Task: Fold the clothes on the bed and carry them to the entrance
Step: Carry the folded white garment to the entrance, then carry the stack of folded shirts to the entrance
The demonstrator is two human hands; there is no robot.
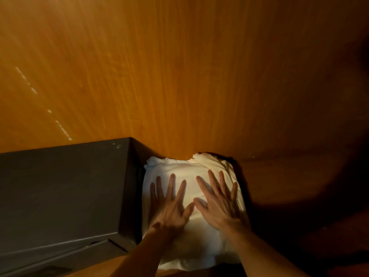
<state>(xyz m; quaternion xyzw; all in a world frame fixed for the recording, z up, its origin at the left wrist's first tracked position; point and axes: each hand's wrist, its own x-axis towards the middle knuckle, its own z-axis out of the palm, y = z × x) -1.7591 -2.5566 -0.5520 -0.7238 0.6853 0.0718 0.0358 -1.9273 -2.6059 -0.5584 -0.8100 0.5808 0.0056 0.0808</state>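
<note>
The folded clothes (191, 196), a white, soft, rounded bundle, lie under both palms: left hand (169, 204) and right hand (217, 202) press flat, fingers spread apart. A dark box (63, 188) touches the bundle beside the left fingers; wooden floor (179, 76) lies beyond the fingertips.

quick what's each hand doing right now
Left hand: open, fingers spread flat on the folded white garment.
Right hand: open, also pressing flat on it.

Home interior: wood-grain panel (179, 66), dark box (63, 188).
</note>
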